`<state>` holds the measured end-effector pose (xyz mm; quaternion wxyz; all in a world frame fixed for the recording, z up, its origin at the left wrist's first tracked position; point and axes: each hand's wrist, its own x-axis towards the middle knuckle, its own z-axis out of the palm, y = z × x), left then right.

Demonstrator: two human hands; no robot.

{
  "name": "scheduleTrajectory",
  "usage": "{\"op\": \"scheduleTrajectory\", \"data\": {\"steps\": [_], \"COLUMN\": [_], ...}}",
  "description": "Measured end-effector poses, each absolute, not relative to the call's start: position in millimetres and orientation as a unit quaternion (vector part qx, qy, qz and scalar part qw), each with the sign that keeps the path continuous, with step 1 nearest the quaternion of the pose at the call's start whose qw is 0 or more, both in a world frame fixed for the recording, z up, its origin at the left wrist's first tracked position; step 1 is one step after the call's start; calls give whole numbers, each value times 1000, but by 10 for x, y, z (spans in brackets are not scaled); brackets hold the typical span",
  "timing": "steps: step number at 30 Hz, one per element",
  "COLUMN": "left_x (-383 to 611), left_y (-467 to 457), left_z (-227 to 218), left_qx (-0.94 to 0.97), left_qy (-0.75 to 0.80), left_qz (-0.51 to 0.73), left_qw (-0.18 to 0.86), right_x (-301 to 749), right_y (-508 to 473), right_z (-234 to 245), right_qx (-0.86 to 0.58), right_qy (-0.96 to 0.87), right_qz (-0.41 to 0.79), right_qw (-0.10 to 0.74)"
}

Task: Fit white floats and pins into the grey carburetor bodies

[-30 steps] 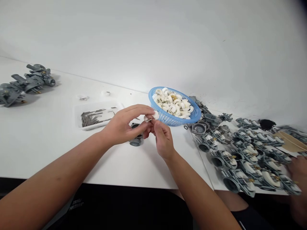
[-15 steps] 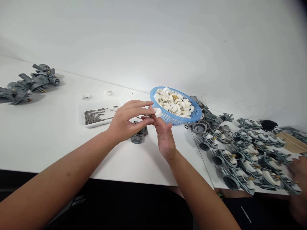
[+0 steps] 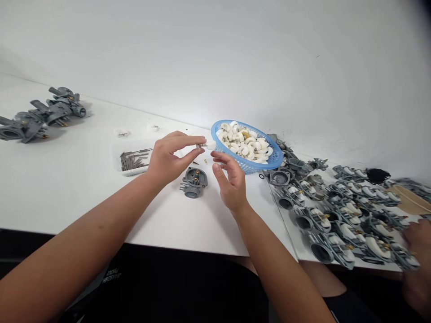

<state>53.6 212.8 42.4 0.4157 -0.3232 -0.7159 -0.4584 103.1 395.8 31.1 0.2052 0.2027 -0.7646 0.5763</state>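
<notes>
My left hand (image 3: pixel 170 154) pinches a white carburetor float (image 3: pixel 211 145) between thumb and fingertips, above the table. To its right, my right hand (image 3: pixel 231 179) has its fingers apart and curled, holding nothing, just below the float. A grey carburetor body (image 3: pixel 194 181) with a brass part in its open bowl side sits on the table below and between the hands. Small brass pieces (image 3: pixel 205 161) lie behind it. Beyond my right hand stands a blue plastic basket (image 3: pixel 247 168) heaped with white floats (image 3: pixel 245 143).
A white tray (image 3: pixel 133 172) of thin metal pins stands left of my left hand. Two loose floats (image 3: pixel 153 128) lie behind it. Several carburetors (image 3: pixel 55 110) sit far left; rows of them with floats (image 3: pixel 350 213) fill the right. Another person's hand (image 3: pixel 417 237) is at the right edge.
My right hand has let go of the float and moved slightly down and away. My left hand has lifted the float a little left, uncovering the carburetor body and brass pieces.
</notes>
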Motion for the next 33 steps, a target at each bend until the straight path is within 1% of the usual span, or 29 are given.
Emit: {"op": "scheduleTrajectory", "data": {"steps": [4, 9, 12, 15, 19, 26, 33], "left_x": [518, 504, 488, 475, 465, 489, 585], "left_y": [2079, 2047, 1996, 1933, 1887, 1891, 1893], "left_z": [407, 398, 410, 429, 437, 436, 514], "left_qx": [-312, -350, -378, -397, -391, -381, -403], "left_qy": [-754, -764, -767, -784, -808, -826, -825], "left_qz": [-402, -354, -350, -338, -323, -316, -313], "left_qw": [416, 411, 383, 337, 299, 270, 242], "right_x": [992, 952, 935, 921, 898, 864, 823], "right_y": [3998, 4028, 4032, 4036, 4052, 4062, 4079], "right_z": [279, 246, 229, 208, 182, 151, 126], "right_qx": [180, 199, 215, 231, 236, 244, 228], "right_qy": [-760, -766, -780, -804, -822, -826, -825], "right_qz": [562, 537, 517, 489, 468, 467, 471], "right_qw": [271, 291, 280, 248, 222, 202, 212]}}
